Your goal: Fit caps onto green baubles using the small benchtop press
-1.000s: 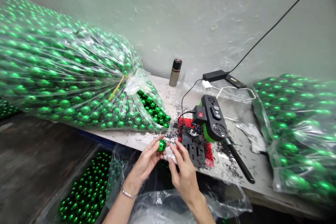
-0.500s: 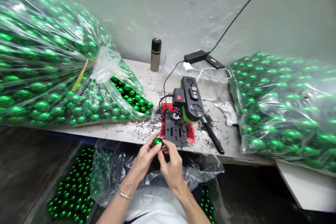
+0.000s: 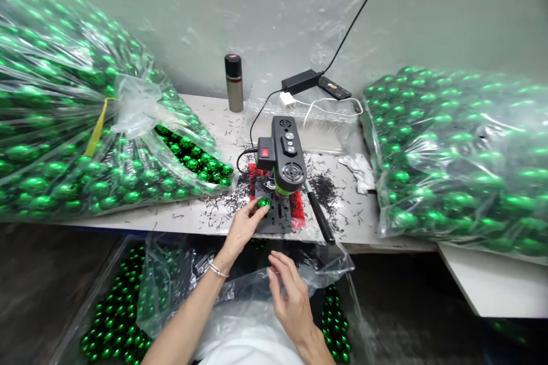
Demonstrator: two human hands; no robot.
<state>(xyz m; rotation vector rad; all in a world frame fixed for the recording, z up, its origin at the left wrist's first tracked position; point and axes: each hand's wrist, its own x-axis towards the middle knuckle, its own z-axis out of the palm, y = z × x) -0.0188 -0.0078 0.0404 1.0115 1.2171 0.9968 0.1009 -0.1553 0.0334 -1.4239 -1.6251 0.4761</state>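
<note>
Between the fingers of my left hand [image 3: 244, 227] is a shiny green ball ornament [image 3: 264, 203], held over the slotted black base plate [image 3: 274, 220] of a small machine [image 3: 287, 154]. The machine has a black top with round vents, a red switch and a black lever handle [image 3: 320, 218] on its right. Lower down, my right hand [image 3: 291, 291] is open with nothing in it, fingers a little curled, above clear plastic sheeting [image 3: 246, 288] at the table's front edge.
A tied clear bag of green balls [image 3: 72, 142] fills the left; another bag [image 3: 454, 165] lies right. Black shavings litter the table [image 3: 205, 114]. A flask [image 3: 233, 84], power adapter [image 3: 301, 81], white charger [image 3: 286, 100] and white cloth [image 3: 360, 172] stand behind. More balls [image 3: 115, 308] lie below.
My left hand has carried the green ball forward from the table's front edge to the machine's plate. My right hand has let go of the ball and drawn back toward me.
</note>
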